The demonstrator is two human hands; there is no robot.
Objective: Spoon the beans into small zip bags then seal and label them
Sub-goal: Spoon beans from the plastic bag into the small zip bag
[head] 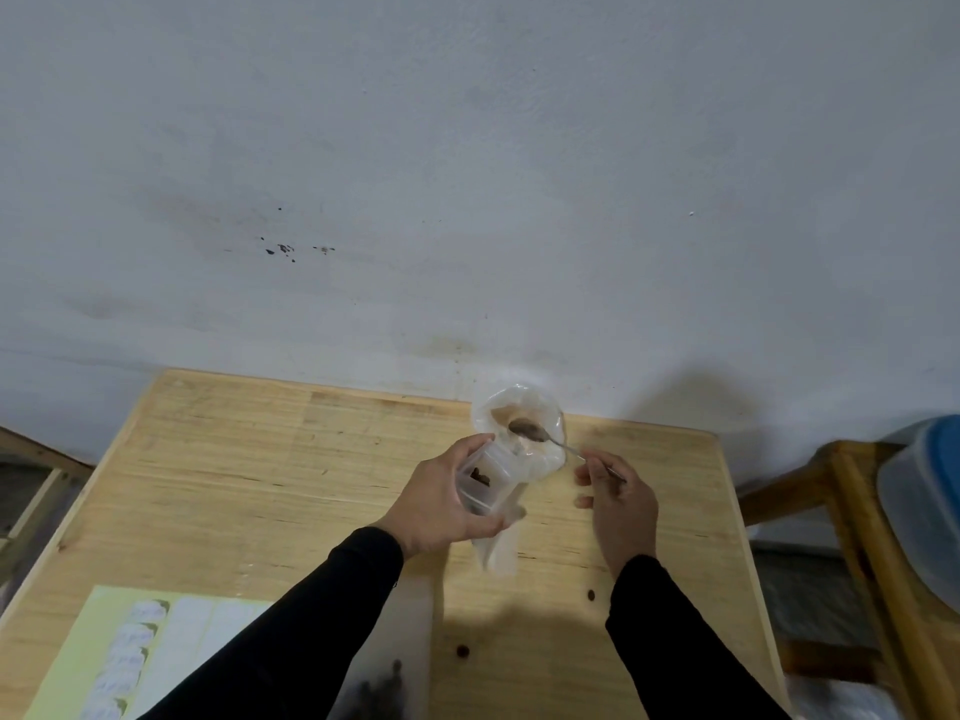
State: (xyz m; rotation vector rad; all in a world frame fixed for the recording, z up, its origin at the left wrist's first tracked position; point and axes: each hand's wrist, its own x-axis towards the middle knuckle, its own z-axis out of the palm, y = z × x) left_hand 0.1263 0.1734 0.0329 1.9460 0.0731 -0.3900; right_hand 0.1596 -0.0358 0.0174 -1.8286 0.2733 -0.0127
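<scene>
My left hand holds a small clear zip bag open above the wooden table; a few brown beans lie inside it. My right hand grips the handle of a metal spoon. The spoon's bowl carries beans and hovers over the mouth of a large clear plastic bag that stands at the table's far edge. A sheet of white labels lies at the near left. Another small bag with beans rests at the near edge, partly hidden by my left sleeve.
Two loose beans lie on the table near my right forearm. A wooden stool with a blue-lidded plastic container stands to the right. A white wall rises just behind the table. A wooden frame shows at the far left.
</scene>
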